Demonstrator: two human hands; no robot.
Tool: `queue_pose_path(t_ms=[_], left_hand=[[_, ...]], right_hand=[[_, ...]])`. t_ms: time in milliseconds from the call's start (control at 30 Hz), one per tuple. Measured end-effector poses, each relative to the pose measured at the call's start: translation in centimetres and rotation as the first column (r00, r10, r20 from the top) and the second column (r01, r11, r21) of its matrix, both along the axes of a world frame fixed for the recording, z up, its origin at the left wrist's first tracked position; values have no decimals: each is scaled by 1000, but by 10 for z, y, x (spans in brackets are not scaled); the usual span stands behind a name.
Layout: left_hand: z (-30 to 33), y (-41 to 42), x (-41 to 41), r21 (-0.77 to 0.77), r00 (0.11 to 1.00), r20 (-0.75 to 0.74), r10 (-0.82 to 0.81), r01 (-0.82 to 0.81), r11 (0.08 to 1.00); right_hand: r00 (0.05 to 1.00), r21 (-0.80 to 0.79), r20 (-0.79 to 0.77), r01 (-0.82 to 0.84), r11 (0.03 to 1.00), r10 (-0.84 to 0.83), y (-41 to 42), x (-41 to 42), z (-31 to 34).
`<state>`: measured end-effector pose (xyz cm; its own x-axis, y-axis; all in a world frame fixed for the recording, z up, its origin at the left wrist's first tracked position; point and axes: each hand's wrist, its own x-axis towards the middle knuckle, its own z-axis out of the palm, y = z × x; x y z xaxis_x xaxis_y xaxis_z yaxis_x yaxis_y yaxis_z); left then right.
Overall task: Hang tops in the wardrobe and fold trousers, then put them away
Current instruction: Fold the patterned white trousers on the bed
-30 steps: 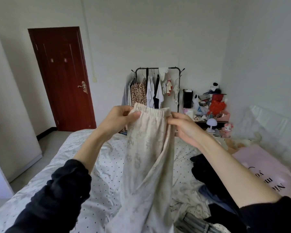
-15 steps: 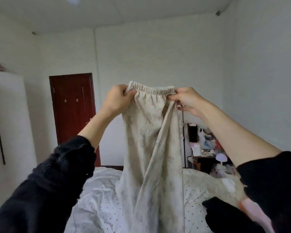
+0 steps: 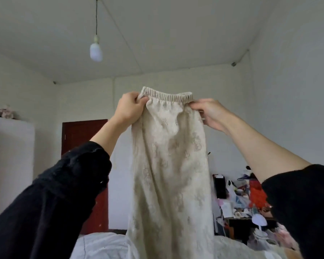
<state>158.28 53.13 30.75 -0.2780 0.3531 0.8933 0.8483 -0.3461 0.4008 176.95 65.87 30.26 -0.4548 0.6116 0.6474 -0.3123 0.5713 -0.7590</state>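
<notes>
Cream patterned trousers [image 3: 168, 165] with an elastic waistband hang straight down in front of me, held high in the air. My left hand [image 3: 129, 109] grips the left end of the waistband. My right hand [image 3: 209, 113] pinches the right end. The trouser legs fall past the bottom edge of the view, over the bed [image 3: 105, 245]. Both my arms wear black sleeves pushed up the forearm.
A dark red door [image 3: 80, 135] stands behind on the left, beside a white wardrobe [image 3: 13, 146]. A cluttered small table [image 3: 241, 199] with a white lamp sits at the right. A bulb [image 3: 96, 51] hangs from the ceiling.
Both hands have lifted the trousers from chest height to well above the bed, and my view has tilted up towards the ceiling. The grip on the waistband is unchanged.
</notes>
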Motion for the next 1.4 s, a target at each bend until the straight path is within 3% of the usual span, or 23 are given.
queue_pose_path(t_ms=[67, 133, 233, 433, 500, 633, 767, 967, 1033, 1200, 1300, 1400], left_hand=[[-4, 4, -4, -43, 999, -15, 37, -37, 998], [-6, 2, -14, -57, 1000, 18, -8, 9, 998], [-10, -7, -26, -124, 995, 73, -68, 76, 989], [-43, -38, -31, -53, 983, 149, -104, 113, 992], [-80, -47, -36, -116, 966, 217, -143, 171, 978], [-175, -51, -47, -367, 941, 333, -66, 194, 910], [-269, -61, -57, -550, 900, 429, 78, 192, 813], [-360, -87, -50, -702, 850, 502, 159, 293, 650], [-389, -101, -51, -706, 801, 569, 185, 360, 610], [-425, -129, -53, -639, 704, 696, 141, 518, 569], [-448, -138, -56, -657, 680, 709, 186, 541, 524], [-463, -145, -66, -643, 651, 729, 210, 547, 536]], right_hand=[[999, -5, 39, 25, 1000, -25, 3, -2, -6], [1000, -23, 15, -26, 999, 26, 7, -2, -9], [993, -9, 97, -61, 998, 61, 6, -1, -10], [926, -22, 104, -363, 932, 363, -11, -14, -33], [906, -55, 153, -390, 919, 394, -12, -22, -64], [858, -238, 278, -373, 897, 431, -13, -46, -157], [812, -406, 414, -240, 882, 411, -19, -60, -257], [752, -439, 577, -42, 897, 318, -26, -64, -346], [695, -418, 642, -35, 908, 323, -30, -74, -372], [723, -340, 642, -31, 940, 256, -38, -96, -401], [742, -318, 629, -27, 948, 233, -49, -114, -423], [766, -325, 603, -20, 945, 223, -61, -133, -440]])
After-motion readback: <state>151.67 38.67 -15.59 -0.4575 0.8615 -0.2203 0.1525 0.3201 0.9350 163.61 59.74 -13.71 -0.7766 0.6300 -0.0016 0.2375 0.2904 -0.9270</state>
